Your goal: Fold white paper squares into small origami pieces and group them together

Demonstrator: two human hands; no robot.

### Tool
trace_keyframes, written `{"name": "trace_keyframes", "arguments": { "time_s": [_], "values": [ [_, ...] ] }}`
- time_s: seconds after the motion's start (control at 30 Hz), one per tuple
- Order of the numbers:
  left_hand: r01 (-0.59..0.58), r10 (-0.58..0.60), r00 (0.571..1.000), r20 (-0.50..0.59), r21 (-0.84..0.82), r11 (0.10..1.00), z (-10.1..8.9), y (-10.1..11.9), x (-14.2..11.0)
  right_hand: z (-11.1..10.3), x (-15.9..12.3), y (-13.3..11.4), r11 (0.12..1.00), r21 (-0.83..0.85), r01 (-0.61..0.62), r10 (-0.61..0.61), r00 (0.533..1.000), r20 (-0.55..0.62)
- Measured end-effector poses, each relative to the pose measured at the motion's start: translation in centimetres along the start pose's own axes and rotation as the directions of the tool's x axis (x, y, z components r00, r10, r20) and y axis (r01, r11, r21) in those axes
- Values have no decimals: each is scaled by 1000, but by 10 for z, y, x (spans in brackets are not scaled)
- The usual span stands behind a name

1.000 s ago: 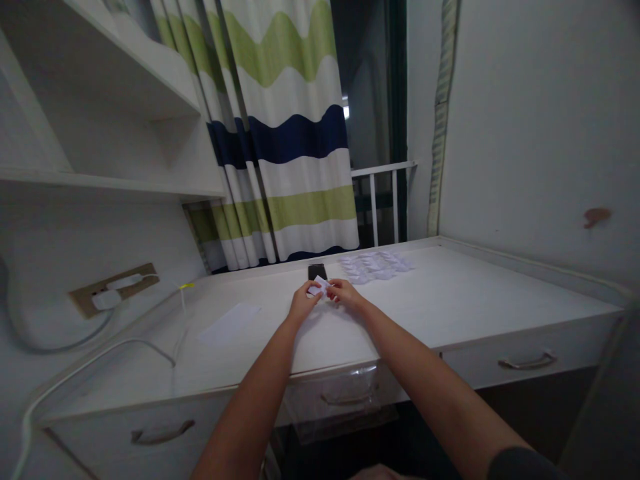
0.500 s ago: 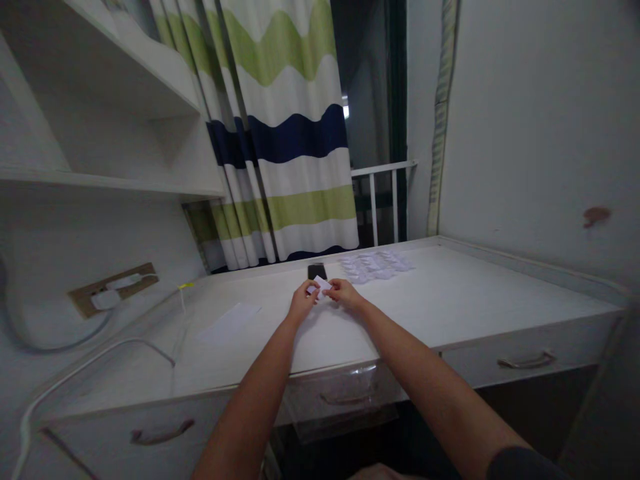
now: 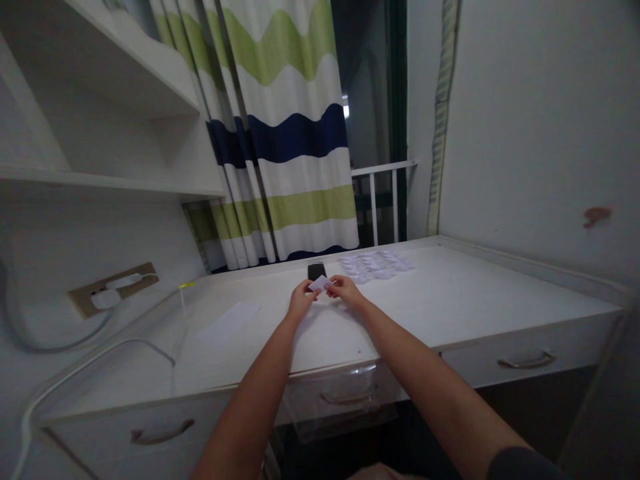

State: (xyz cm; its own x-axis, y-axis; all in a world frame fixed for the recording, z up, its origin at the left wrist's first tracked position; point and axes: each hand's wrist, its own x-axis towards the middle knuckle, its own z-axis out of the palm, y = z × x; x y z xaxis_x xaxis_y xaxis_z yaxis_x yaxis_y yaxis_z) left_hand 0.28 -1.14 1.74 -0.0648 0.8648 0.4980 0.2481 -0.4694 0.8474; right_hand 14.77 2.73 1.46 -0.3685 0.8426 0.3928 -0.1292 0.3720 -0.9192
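A small folded piece of white paper (image 3: 320, 284) is held between both hands above the white desk. My left hand (image 3: 301, 297) pinches its left side, and my right hand (image 3: 344, 289) pinches its right side. Just behind the paper lies a black phone-like rectangle (image 3: 317, 271), partly covered by it. To the right of that, rows of several small folded white paper pieces (image 3: 377, 265) are laid out on the desk. Flat white paper sheets (image 3: 231, 321) lie left of my left hand.
The desk (image 3: 450, 293) has a raised back edge and drawers with handles, one handle (image 3: 526, 361) at the right. A striped curtain (image 3: 305, 140) hangs behind. A white cable (image 3: 95, 350) runs along the left, below a wall socket (image 3: 114, 290). Shelves (image 3: 110, 183) overhang the left side.
The paper has been turned a little between my fingers and now shows a flatter, pointed shape. Both hands stay in nearly the same place.
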Motion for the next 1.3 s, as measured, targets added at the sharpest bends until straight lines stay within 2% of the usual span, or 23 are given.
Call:
{"name": "trace_keyframes", "arguments": {
  "time_s": [0.1, 0.23, 0.37, 0.5, 0.73, 0.93, 1.3],
  "values": [
    [58, -58, 998, -30, -25, 998, 1, 2, -1, 0, -1, -2, 997, 74, 2, -3, 1000, 11],
    [198, -192, 980, 50, -156, 968, 1, 5, -3, 1, -2, -5, 992, 123, 5, -3, 1000, -22],
    [224, -205, 974, 94, -321, 920, -2, 6, -4, 1, -2, -6, 992, 126, -26, 32, 999, -42],
    [239, -200, 970, 135, -412, 879, -5, 7, -4, 1, -1, -5, 999, 36, -2, 3, 1000, -23],
    [232, -213, 973, 91, -381, 895, -4, 5, -4, 2, -1, 2, 994, -105, 25, -27, 1000, -11],
    [221, -206, 975, 83, -240, 945, -2, 1, -2, 2, -2, 10, 967, -243, 81, -82, 997, 6],
    [144, -145, 989, 6, -154, 978, -2, -8, 4, 1, -1, 8, 965, -222, 141, -129, 989, 70]
  ]
}}
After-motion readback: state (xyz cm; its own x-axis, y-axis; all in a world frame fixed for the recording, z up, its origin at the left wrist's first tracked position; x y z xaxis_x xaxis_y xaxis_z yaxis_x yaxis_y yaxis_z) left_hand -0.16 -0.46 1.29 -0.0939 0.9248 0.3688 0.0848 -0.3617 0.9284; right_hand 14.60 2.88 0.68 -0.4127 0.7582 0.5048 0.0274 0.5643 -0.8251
